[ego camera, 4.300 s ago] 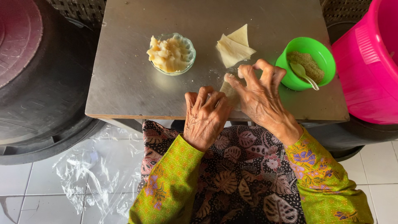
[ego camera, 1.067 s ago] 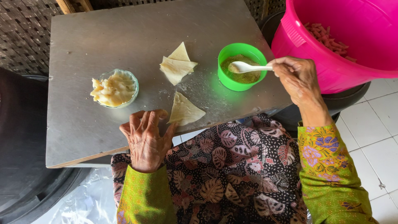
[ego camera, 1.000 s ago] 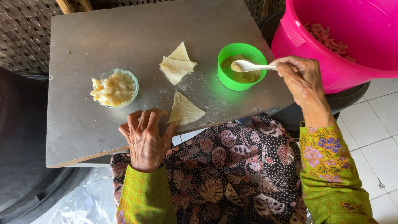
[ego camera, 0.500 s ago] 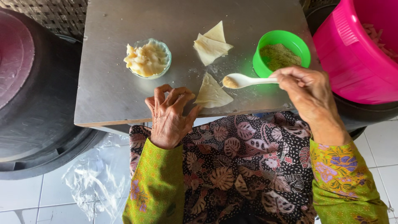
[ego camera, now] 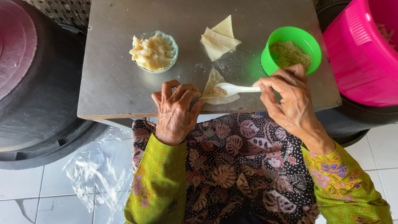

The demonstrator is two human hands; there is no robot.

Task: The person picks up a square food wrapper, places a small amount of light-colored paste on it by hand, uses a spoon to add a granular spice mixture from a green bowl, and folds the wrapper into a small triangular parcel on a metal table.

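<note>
My right hand (ego camera: pixel 290 97) grips a white plastic spoon (ego camera: pixel 234 88) with crumbly brownish filling in its bowl, held over a pale triangular dough wrapper (ego camera: pixel 214 82) near the table's front edge. My left hand (ego camera: pixel 175 112) rests on the table with its fingertips on the wrapper's left corner. A green bowl (ego camera: pixel 273 45) of brownish-green crumbs stands just beyond my right hand. Folded wrappers (ego camera: pixel 219 38) lie in a small stack farther back. A clear glass bowl (ego camera: pixel 154 52) of yellowish mash sits to the left.
The small grey metal table (ego camera: pixel 112 83) stands over my lap. A large pink plastic tub (ego camera: pixel 360 54) is at the right. A big dark round container with a maroon lid (ego camera: pixel 29 83) is at the left. Crumpled clear plastic (ego camera: pixel 99 174) lies on the white tiled floor.
My right hand lifted the spoon out of the green bowl and carried it left onto the wrapper. My left hand stayed on the wrapper's corner. The camera view shifted.
</note>
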